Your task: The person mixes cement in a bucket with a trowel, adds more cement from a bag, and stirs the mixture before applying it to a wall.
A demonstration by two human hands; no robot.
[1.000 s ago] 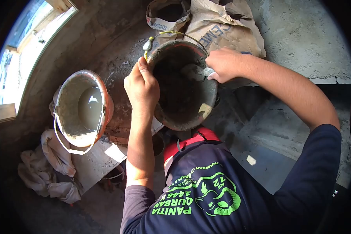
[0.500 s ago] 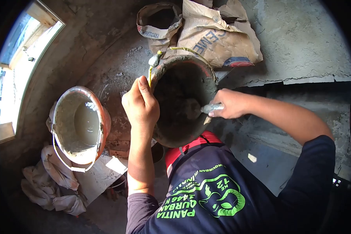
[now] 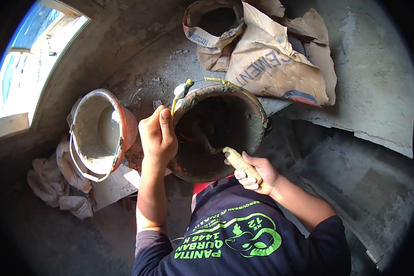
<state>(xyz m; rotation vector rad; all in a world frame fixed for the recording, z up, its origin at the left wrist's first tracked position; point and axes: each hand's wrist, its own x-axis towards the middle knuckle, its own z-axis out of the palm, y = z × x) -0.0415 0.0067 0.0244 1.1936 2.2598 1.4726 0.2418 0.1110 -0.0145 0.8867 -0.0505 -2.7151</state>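
Head view, one frame, logged from my remote station.

Item 1: mortar bucket (image 3: 244,103), dark, rim caked with cement, centre of frame, tilted with its mouth facing the camera. Yellow-sleeved wire handle (image 3: 225,83) arcs over the rim at 12 o'clock. Dark wet mix inside.

Item 2: left hand (image 3: 157,133), clenched on the bucket rim at its 9 o'clock edge, thumb on the outside.

Item 3: right hand (image 3: 257,174), grasping the wooden handle of a trowel (image 3: 237,158) at the bucket's 5 o'clock edge. I see the shank running into the bucket; the blade is lost in the dark mix.

Item 4: orange bucket (image 3: 103,131), at 9 o'clock of the mortar bucket, just beside the left hand, cement-crusted, holding grey water, white handle hanging down.

Item 5: cement bags (image 3: 280,69), torn paper, at 12 to 1 o'clock on the floor, one rolled open.

Item 6: pale rags (image 3: 64,184), at 8 o'clock beneath the orange bucket.

Item 7: window opening (image 3: 27,73), at 10 o'clock, bright.

Item 8: my operator's navy shirt (image 3: 234,239), green print, at 6 o'clock.
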